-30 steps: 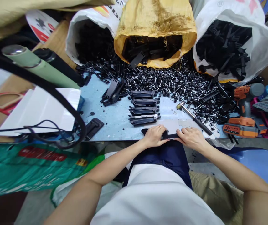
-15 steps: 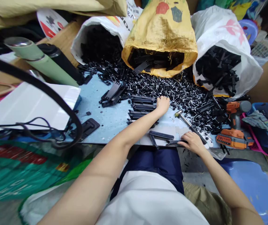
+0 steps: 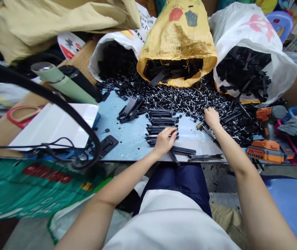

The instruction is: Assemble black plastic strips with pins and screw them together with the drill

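My left hand (image 3: 164, 141) is at the right end of the lower bundles in a row of long black plastic parts (image 3: 162, 121). Its fingers are pinched together, and whatever is between them is hidden. Farther right, my right hand (image 3: 212, 118) reaches to the near side of a heap of small black pieces with metal pins (image 3: 182, 97). Those fingers are closed, their tips too small to show what they hold. A hammer (image 3: 200, 125) lies partly under my right forearm. Close to the table edge are a black jointed piece (image 3: 184, 150) and a fork-ended black piece (image 3: 205, 157).
Three sacks of black parts lie open at the back, the yellow sack (image 3: 177, 38) in the middle. An orange cordless drill (image 3: 265, 139) stands at right. On the left are a green flask (image 3: 65, 81), a white sheet (image 3: 57, 125) and a thick black cable (image 3: 67, 111).
My left hand has come back toward me, to the lower bundles. My right hand has left the fork-ended piece by the edge and moved forward to the heap. The camera view has shifted slightly.
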### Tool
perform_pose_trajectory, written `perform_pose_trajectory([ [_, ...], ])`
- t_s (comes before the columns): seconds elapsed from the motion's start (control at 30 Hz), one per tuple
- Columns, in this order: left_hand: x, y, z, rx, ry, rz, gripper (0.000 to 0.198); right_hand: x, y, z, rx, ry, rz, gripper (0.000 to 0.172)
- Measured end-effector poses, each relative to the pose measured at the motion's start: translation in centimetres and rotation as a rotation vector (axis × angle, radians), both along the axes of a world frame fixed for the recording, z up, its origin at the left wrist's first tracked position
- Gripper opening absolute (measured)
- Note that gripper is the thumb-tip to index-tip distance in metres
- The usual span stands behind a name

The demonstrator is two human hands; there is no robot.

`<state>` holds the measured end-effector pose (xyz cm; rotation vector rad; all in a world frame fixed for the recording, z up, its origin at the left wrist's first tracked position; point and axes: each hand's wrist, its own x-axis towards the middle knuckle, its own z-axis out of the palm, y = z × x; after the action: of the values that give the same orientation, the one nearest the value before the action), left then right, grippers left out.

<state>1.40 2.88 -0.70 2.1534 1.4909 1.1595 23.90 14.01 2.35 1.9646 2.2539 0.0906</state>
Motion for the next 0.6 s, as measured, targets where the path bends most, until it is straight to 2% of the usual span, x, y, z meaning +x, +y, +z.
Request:
perform_pose_trajectory([
  [0.1,-1.5,-3.4,-1.7,-0.081,-0.17,0.059,0.021,-0.3,0.5,0.0,0.001,0.006,0.007,0.032],
  [0.23,-1.9,-4.9,-2.8,-0.077,-0.172,0.102,0.022,0.7,-0.9,-0.2,0.086,0.047,0.004,0.03],
  [0.33,-1.9,-5.1,-3.1,0.002,-0.065,0.081,0.024,2.0,-2.3,-0.3,0.113,0.082,0.009,0.028],
  [0.43,-2.0,-5.4,-3.5,0.078,0.141,0.003,0.027,2.5,-3.0,-0.3,0.11,0.134,0.028,0.027],
  [0.5,-2.1,-5.6,-3.9,0.102,0.27,-0.053,0.028,2.0,-2.9,-0.1,0.086,0.165,0.053,0.028],
  [0.6,-2.4,-5.2,-4.4,0.12,0.37,-0.11,0.029,-0.4,-2.3,0.0,0.011,0.173,0.137,0.03],
])
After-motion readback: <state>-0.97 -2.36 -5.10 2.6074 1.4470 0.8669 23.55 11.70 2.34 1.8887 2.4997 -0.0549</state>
